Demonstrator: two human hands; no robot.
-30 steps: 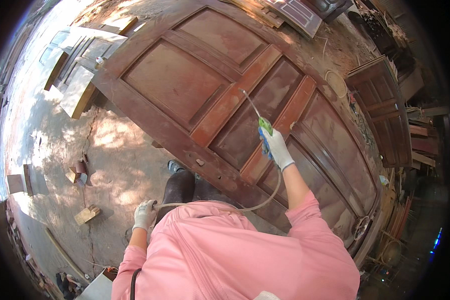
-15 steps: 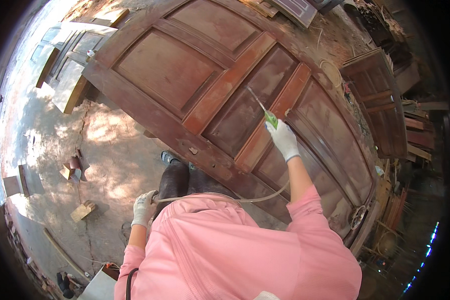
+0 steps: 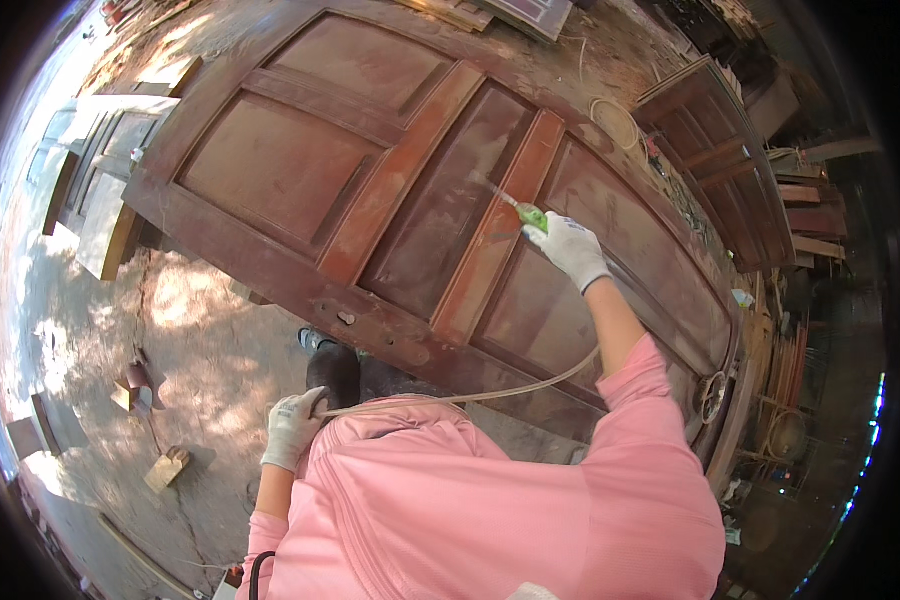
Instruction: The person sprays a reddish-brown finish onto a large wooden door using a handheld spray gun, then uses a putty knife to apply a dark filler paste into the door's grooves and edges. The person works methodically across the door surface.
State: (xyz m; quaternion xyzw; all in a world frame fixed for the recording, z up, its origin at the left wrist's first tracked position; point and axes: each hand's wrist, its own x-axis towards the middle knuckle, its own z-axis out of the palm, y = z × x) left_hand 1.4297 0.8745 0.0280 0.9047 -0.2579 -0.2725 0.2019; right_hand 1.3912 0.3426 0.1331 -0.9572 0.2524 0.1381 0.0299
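A large brown panelled door lies in front of me, dusty, with redder bare strips across its middle. My right hand, in a white glove, is closed around a green air blow gun. Its thin nozzle points up and left over one of the reddish strips, by a narrow inset panel. Whether the tip touches the wood I cannot tell. Low on the left, my gloved left hand grips a pale hose. The hose crosses in front of my waist and passes behind my right forearm.
Other doors stand or lie around: a grey one at far left, a brown one at right. Wood offcuts are on the concrete floor. A coiled hose lies beyond the door; stacked timber is at right.
My view has shifted, so the door sits further left in the picture. The blow gun's nozzle has gone from over the narrow inset panel toward the reddish strip right of it. Both hands keep their hold.
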